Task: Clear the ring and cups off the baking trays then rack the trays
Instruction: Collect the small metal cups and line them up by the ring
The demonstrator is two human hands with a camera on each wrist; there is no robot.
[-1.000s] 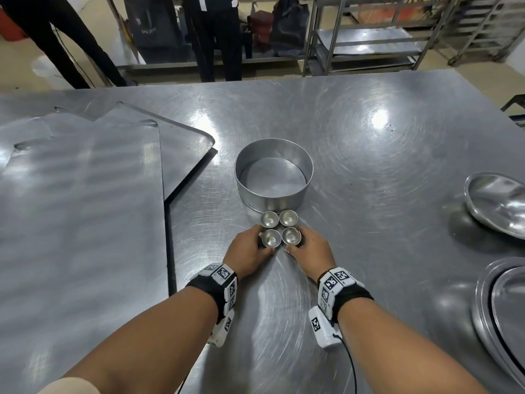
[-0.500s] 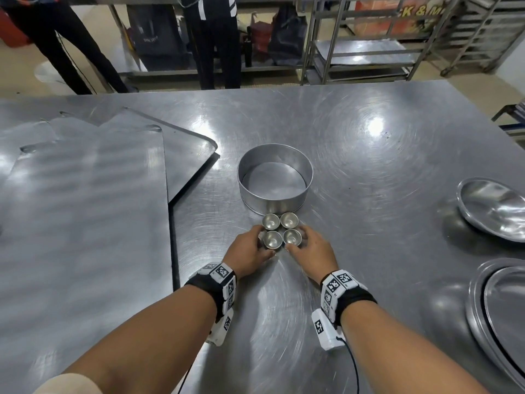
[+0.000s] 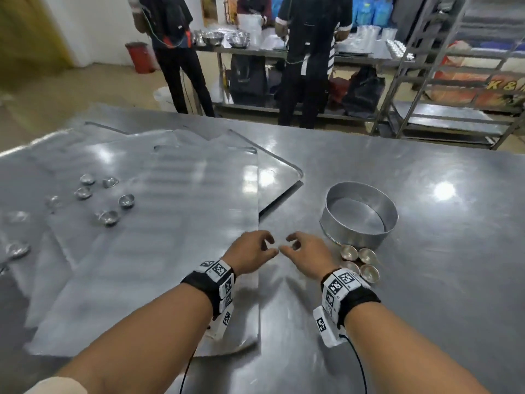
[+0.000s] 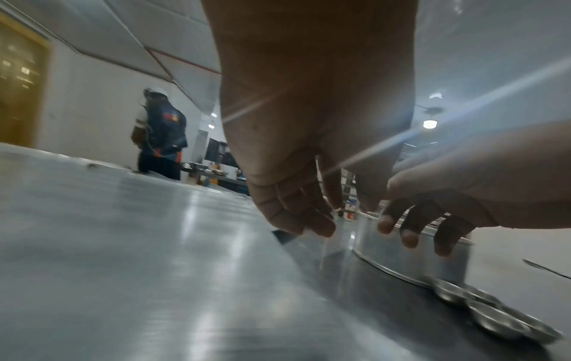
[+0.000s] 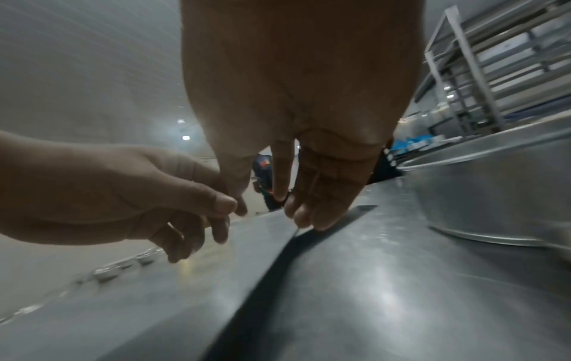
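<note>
The metal ring (image 3: 359,214) stands on the bare steel table (image 3: 443,280), with a tight cluster of small metal cups (image 3: 359,264) just in front of it. Several more cups (image 3: 109,200) lie scattered on the overlapping baking trays (image 3: 170,237) at the left. My left hand (image 3: 267,245) and right hand (image 3: 292,245) hover side by side over the top tray's right edge, fingers loosely curled, holding nothing. The left wrist view shows my left hand (image 4: 309,219) empty above the tray, the ring (image 4: 414,259) and cups (image 4: 488,315) to its right. In the right wrist view my right hand (image 5: 306,215) is empty.
Two people (image 3: 306,61) stand at a counter beyond the table's far edge. A metal shelving rack (image 3: 454,89) stands at the back right, a red bin (image 3: 140,56) at the back left. The trays cover the table's left half.
Both hands let go of the clustered cups by the ring and moved left to the tray's edge. The head view swung left, bringing the scattered cups on the trays into sight.
</note>
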